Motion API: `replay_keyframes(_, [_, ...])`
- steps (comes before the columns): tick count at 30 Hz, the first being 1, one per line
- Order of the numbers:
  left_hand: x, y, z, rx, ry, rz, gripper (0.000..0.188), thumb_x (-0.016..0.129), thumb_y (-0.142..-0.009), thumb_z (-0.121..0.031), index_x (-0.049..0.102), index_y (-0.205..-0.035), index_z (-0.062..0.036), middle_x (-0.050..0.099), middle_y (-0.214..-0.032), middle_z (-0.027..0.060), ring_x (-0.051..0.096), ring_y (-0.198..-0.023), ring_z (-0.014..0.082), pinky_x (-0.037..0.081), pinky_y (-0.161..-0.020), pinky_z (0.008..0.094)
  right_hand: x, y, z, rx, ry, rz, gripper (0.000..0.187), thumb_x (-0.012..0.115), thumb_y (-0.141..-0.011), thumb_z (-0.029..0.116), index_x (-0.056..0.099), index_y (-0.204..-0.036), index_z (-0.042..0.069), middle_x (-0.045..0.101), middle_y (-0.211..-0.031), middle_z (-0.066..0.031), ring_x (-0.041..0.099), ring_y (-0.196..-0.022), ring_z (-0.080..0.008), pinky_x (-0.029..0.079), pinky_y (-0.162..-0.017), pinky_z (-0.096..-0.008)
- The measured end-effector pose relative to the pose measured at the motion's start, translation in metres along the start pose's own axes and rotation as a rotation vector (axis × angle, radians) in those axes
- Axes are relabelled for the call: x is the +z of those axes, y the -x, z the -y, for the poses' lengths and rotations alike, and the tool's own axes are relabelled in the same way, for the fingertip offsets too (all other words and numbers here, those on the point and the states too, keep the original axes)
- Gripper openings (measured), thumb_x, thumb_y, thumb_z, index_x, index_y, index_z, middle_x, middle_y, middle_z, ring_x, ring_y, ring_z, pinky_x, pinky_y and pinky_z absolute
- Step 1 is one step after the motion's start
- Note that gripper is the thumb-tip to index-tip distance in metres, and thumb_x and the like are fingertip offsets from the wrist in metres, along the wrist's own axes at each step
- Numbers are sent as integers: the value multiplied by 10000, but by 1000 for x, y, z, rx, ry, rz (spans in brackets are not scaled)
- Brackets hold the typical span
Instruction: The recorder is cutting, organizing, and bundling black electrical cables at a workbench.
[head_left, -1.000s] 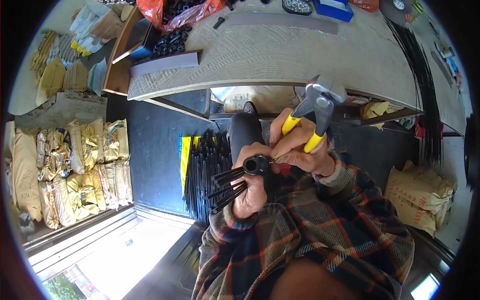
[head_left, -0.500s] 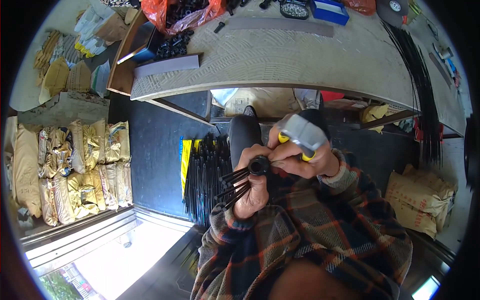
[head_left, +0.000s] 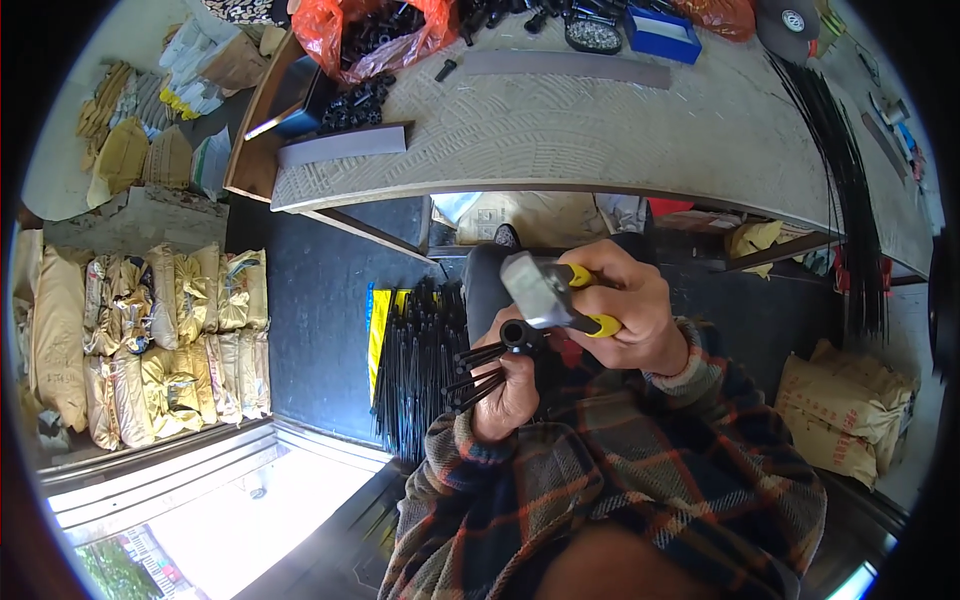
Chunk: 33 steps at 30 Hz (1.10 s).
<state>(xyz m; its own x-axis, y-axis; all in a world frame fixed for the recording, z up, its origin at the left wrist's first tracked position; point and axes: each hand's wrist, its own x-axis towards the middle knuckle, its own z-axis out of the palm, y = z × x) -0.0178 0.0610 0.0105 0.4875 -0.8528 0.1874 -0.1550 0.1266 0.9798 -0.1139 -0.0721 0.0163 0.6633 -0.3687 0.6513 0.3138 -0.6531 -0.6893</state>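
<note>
Over my lap, my left hand [head_left: 503, 405] is closed around a black tube-like fitting [head_left: 514, 334] with a round open end facing up. Several thin black rods [head_left: 476, 385] stick out to the left between its fingers. My right hand [head_left: 630, 305] grips a pair of yellow-handled pliers [head_left: 537, 290] with a broad shiny metal head. That head is just above and right of the fitting; whether it touches cannot be made out. The left fingertips are partly hidden behind the fitting and pliers.
A bundle of long black rods [head_left: 425, 365] stands on the floor by my left leg, beside a yellow sheet [head_left: 385, 335]. The worktable [head_left: 560, 140] ahead bears a red bag [head_left: 318, 40] of black fittings and a blue box [head_left: 664, 36]. Wrapped packages [head_left: 170, 335] lie left.
My right hand has lifted slightly up and right, away from the left fingers. The pliers' head has swung left, over the fitting. My left hand still holds the fitting and rods.
</note>
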Motion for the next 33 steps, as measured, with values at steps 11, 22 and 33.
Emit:
replay_keyframes(11, [2, -4, 21, 4, 277, -5, 614, 352, -877, -551, 514, -970, 33, 517, -771, 73, 491, -692, 135, 381, -663, 265, 12, 13, -23, 39, -204, -9, 108, 678, -733, 125, 654, -744, 20, 576, -866, -98, 548, -804, -187, 451, -678, -293])
replay_keyframes(22, [1, -5, 26, -4, 219, 17, 592, 327, -888, -533, 483, -994, 29, 514, -791, 88, 508, -703, 139, 403, -659, 268, 16, 10, -23, 72, -252, -21, 193, 644, -792, 195, 640, -736, 11, 552, -890, -93, 539, -774, -172, 445, -686, -279])
replay_keyframes(33, [-3, -7, 28, 27, 228, 79, 570, 351, -886, -521, 472, -1001, 23, 508, -809, 91, 509, -701, 143, 405, -666, 270, 26, 17, -23, 131, -412, -86, 158, 673, -749, 118, 595, -821, 1, 583, -865, -138, 539, -744, -228, 442, -644, -316])
